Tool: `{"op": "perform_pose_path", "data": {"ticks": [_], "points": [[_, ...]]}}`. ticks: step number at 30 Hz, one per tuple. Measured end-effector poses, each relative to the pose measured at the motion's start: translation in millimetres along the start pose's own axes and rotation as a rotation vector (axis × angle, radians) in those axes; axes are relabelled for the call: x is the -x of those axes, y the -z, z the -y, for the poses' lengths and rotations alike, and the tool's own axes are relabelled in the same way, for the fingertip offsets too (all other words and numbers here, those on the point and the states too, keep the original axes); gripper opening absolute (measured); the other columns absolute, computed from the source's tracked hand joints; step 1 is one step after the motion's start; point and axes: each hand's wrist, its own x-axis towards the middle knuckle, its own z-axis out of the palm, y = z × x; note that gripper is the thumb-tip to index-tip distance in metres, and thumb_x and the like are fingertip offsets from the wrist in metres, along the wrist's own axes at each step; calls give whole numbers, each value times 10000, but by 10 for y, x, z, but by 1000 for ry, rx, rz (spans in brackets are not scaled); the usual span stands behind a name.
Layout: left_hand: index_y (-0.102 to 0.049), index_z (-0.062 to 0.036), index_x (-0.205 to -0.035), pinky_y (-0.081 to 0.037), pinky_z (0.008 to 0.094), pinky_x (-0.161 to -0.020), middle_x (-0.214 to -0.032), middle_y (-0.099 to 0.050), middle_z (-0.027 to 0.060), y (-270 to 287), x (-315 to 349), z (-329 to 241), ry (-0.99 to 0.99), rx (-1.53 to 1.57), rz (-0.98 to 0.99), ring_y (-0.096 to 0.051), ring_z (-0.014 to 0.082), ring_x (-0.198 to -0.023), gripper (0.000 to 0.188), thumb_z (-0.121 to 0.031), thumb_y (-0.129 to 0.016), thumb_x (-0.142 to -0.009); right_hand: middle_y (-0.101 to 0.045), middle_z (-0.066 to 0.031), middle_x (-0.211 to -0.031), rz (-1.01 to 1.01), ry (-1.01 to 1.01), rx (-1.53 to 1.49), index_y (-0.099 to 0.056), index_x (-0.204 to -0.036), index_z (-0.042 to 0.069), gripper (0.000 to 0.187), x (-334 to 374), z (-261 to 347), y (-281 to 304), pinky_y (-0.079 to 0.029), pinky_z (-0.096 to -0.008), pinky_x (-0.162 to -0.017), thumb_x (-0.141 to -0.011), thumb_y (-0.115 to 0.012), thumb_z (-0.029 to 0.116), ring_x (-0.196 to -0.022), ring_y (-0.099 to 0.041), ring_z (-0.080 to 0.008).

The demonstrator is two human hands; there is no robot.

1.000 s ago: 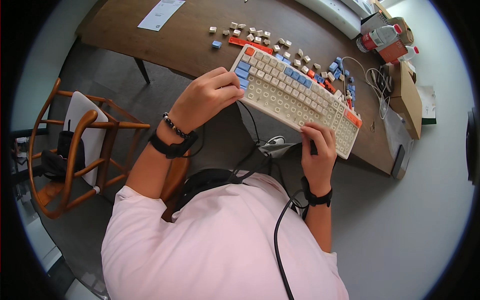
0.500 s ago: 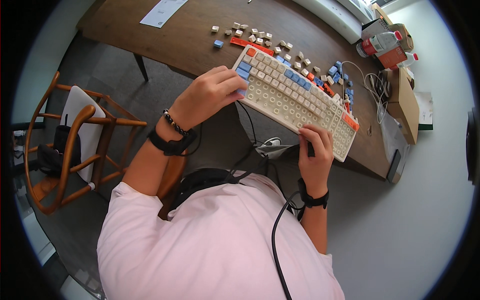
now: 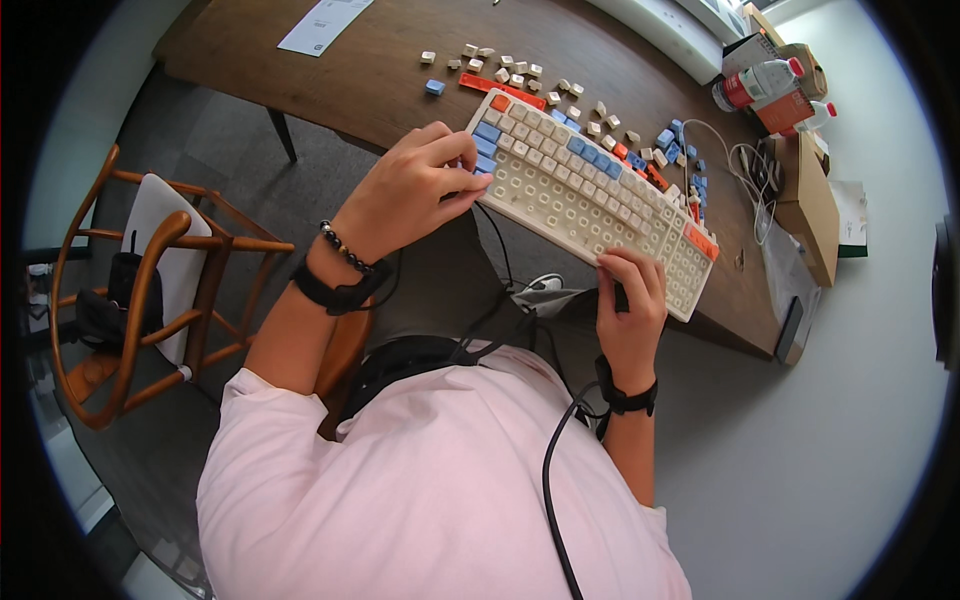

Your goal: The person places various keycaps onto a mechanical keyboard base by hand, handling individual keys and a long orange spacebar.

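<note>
I note that the left hand has lifted its index finger slightly within the last half second, baring more of the blue keycaps at the left end of the cream keyboard, which lies along the near edge of the counter. I judge this a minor change of hold: the upper rows are capped, most lower positions bare. Its fingers are bent, thumb at the keyboard's corner, and the right hand keeps bent fingers at the near edge; I cannot tell whether either grips.
</note>
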Motion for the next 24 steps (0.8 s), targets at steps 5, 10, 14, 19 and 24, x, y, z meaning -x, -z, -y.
{"op": "perform_pose_path", "data": {"ticks": [5,10,14,19,24], "points": [[-980,-135,-1132,-533,424,-1010,-1093,-668,-7,133,92,35,80,-139,89,-627,229,-1101,177,-280,-971,-1031,-821,-123,-1245,1,7,1,-821,-1217,21,259,-14,0,-8,-616,-473,-1001,-999,-842,-116,-1146,-746,-377],[-983,-133,-1175,-505,410,-1041,-1088,-659,31,201,-40,-21,131,-42,135,-636,226,-1106,167,-248,-946,-1059,-820,-116,-1249,-14,12,3,-820,-1214,26,260,6,-23,-1,-616,-475,-1004,-997,-843,-116,-1149,-743,-377],[-940,-65,-1257,-602,384,-949,-1168,-717,74,255,-160,198,222,260,41,-734,253,-1089,178,-56,-871,-1093,-819,-115,-1246,-24,21,5,-822,-1214,27,260,4,-11,5,-617,-477,-1005,-997,-846,-114,-1152,-744,-376],[-855,-29,-1333,-664,413,-982,-1318,-790,116,203,-270,676,328,-108,-140,-820,292,-1192,242,18,-812,-1100,-821,-116,-1234,-25,23,-1,-829,-1208,25,255,3,5,16,-619,-477,-995,-997,-845,-116,-1143,-746,-375],[-862,-40,-1324,-647,470,-1079,-1271,-829,123,104,-338,850,312,-135,-143,-818,363,-1192,240,-46,-855,-1084,-823,-115,-1225,-26,9,-6,-833,-1202,24,257,-18,25,27,-621,-475,-983,-992,-849,-122,-1127,-746,-373]]}}
